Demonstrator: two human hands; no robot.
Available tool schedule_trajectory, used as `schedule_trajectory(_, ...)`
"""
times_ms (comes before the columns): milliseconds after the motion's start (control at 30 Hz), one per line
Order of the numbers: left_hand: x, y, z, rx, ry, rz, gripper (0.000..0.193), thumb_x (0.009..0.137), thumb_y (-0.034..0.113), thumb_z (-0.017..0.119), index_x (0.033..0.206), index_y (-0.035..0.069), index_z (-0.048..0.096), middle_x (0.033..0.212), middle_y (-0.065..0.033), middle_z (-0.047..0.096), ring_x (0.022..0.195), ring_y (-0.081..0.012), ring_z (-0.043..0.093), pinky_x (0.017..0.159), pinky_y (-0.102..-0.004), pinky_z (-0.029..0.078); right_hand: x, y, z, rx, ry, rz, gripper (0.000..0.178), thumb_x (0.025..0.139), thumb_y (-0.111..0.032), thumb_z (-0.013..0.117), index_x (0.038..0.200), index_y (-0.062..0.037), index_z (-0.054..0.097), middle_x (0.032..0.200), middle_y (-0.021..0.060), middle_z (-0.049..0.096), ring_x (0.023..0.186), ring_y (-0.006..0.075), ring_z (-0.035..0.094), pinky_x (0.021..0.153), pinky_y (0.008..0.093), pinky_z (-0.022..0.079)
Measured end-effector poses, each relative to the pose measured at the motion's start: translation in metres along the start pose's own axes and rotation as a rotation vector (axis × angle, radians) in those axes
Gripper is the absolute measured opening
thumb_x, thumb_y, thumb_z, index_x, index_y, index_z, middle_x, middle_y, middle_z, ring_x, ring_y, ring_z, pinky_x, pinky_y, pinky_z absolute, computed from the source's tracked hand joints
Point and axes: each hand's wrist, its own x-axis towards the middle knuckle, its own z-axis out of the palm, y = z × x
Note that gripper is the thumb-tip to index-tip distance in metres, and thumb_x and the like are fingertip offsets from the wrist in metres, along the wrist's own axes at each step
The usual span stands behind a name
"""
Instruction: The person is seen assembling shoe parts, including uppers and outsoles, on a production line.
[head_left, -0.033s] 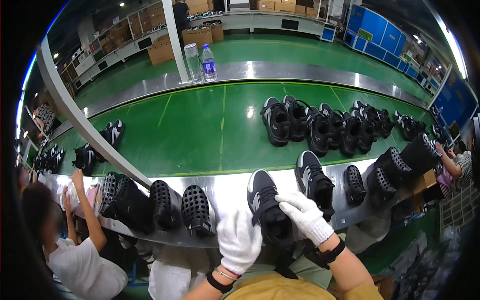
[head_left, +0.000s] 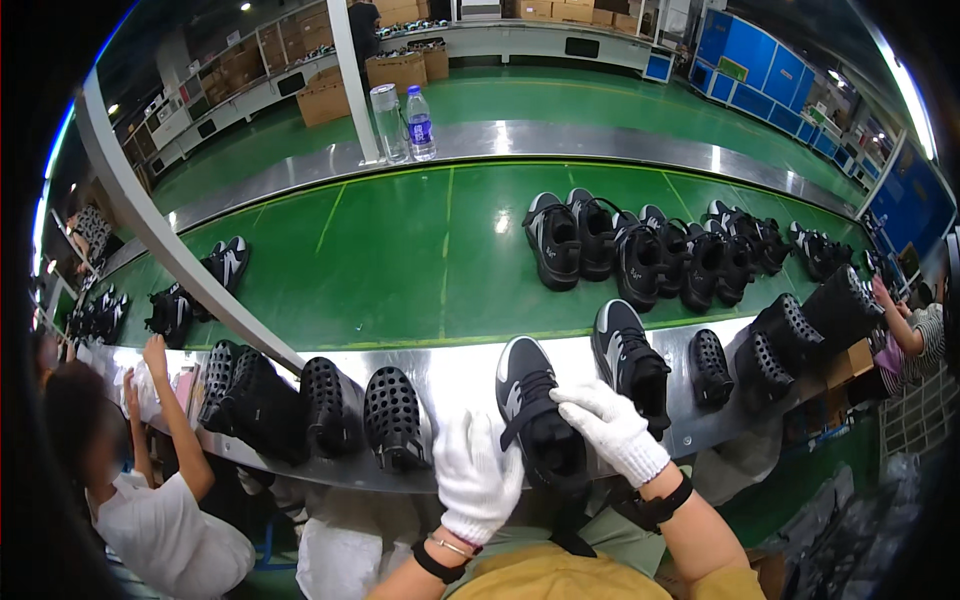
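A black-and-grey sneaker lies in front of me at the metal ledge, toe pointing away. Its strap crosses the top toward the left, and a black tab hangs below its heel. My right hand, in a white knitted glove, is closed at the sneaker's right side, fingertips on the strap's right end; the thumb is hidden. Just left of the shoe, my left hand, gloved too, holds nothing and has its fingers stretched out near the strap's loose end. Another sneaker stands right of it.
Black perforated shoe covers stand along the metal ledge on both sides. Beyond, several sneakers sit on the green belt. A post rises at left, and a person works beside me.
My left hand has shifted very slightly, its fingers now sharper and a little higher beside the shoe. The right hand stays at the strap.
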Motion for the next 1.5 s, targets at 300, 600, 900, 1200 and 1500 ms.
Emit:
schedule_trajectory(300, -0.037, -0.011, 0.027, -0.103, -0.170, 0.086, 0.042, 0.081, 0.008, 0.069, 0.121, 0.002, 0.063, 0.085, -0.0106, 0.062, 0.072, -0.0296, 0.060, 0.060, -0.0427, 0.051, 0.002, -0.004, 0.004, -0.155, -0.027, -0.048, 0.025, 0.093, -0.019, 0.067, 0.115, -0.0085, 0.072, 0.108, 0.0139, 0.071, 0.099, 0.0298, 0.068, 0.091, 0.0349, 0.053)
schedule_trajectory(600, -0.059, -0.022, 0.009, -0.344, -0.205, -0.109, 0.035, 0.085, 0.004, 0.069, 0.118, -0.005, 0.060, 0.085, -0.0155, 0.060, 0.075, -0.0353, 0.059, 0.068, -0.0464, 0.050, -0.039, -0.067, -0.063, -0.434, 0.208, -0.177, 0.027, 0.088, -0.006, 0.069, 0.114, 0.0009, 0.067, 0.094, 0.0156, 0.068, 0.088, 0.0277, 0.069, 0.080, 0.0339, 0.055)
schedule_trajectory(900, -0.010, 0.026, 0.075, -0.434, -0.295, -0.119, 0.056, 0.094, 0.031, 0.062, 0.134, -0.008, 0.053, 0.108, -0.0318, 0.064, 0.099, -0.0438, 0.063, 0.082, -0.0469, 0.052, -0.038, -0.062, -0.059, -0.846, -0.527, 0.092, 0.061, 0.086, -0.049, 0.069, 0.140, -0.0261, 0.051, 0.104, 0.0225, 0.055, 0.083, 0.0424, 0.065, 0.074, 0.0476, 0.055)
schedule_trajectory(1200, -0.062, -0.020, 0.032, -0.614, -0.255, -0.515, 0.039, 0.092, 0.021, 0.064, 0.121, -0.005, 0.062, 0.108, -0.0237, 0.066, 0.098, -0.0413, 0.064, 0.090, -0.0454, 0.050, 0.023, -0.094, -0.025, -0.837, -0.542, -0.181, 0.032, 0.088, -0.038, 0.069, 0.106, -0.0120, 0.065, 0.090, 0.0208, 0.060, 0.075, 0.0394, 0.066, 0.066, 0.0466, 0.055)
schedule_trajectory(1500, -0.075, -0.046, 0.036, -0.238, -0.178, -0.059, 0.032, 0.094, 0.011, 0.064, 0.119, -0.008, 0.063, 0.111, -0.0269, 0.068, 0.100, -0.0445, 0.066, 0.090, -0.0472, 0.053, 0.209, -0.073, 0.096, -0.712, -0.245, -0.446, 0.028, 0.090, -0.034, 0.063, 0.107, -0.0115, 0.061, 0.099, 0.0212, 0.057, 0.080, 0.0415, 0.065, 0.072, 0.0494, 0.055)
